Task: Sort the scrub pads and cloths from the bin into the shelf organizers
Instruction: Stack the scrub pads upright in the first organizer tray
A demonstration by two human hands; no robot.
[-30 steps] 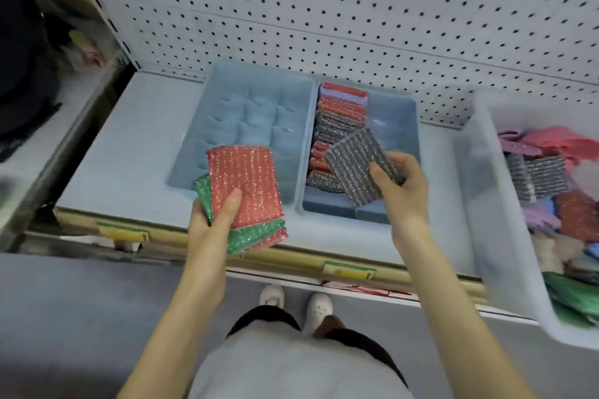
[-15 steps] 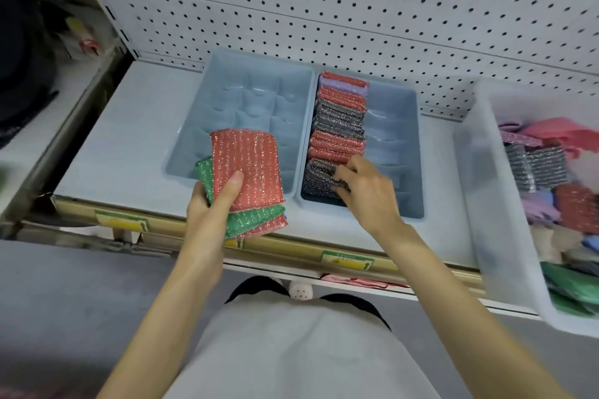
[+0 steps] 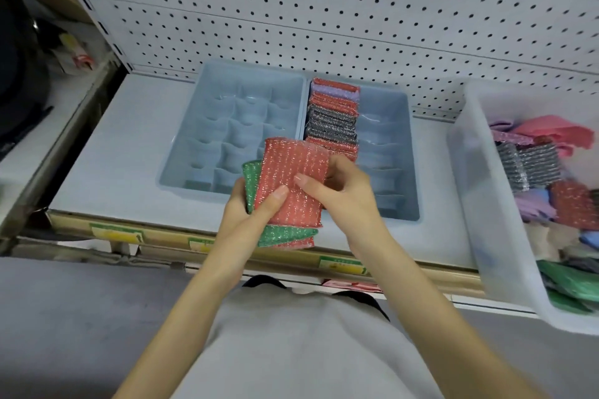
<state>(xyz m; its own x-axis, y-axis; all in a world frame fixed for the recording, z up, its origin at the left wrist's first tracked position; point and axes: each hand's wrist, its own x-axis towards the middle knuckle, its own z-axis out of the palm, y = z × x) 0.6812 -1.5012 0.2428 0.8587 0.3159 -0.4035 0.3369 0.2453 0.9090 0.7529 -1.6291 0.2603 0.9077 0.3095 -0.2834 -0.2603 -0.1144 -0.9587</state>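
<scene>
- Since half a second ago, the right hand [image 3: 346, 194] has left the right-hand tray and crossed over to the pads held in the left hand [image 3: 243, 217].
- The right hand pinches the top red glittery scrub pad [image 3: 291, 165], with its thumb on the pad's face and its fingers curled behind the right edge.
- The left hand grips the fanned stack of scrub pads from below, its thumb pressed on the same red face. A green glittery scrub pad [image 3: 285, 233] and the edge of another red one show underneath.
- The stack is held over the front of the pale grey shelf [image 3: 123, 152], just in front of two trays that touch side by side.
- The left pale blue plastic organizer tray [image 3: 181, 152] shows its divided cells.
- The right pale blue plastic organizer tray [image 3: 405, 139] holds a row of upright scrub pads [image 3: 334, 120] along its left side, in purple, red and grey.
- The clear plastic bin [image 3: 470, 188] at the right holds mixed pads and cloths.
</scene>
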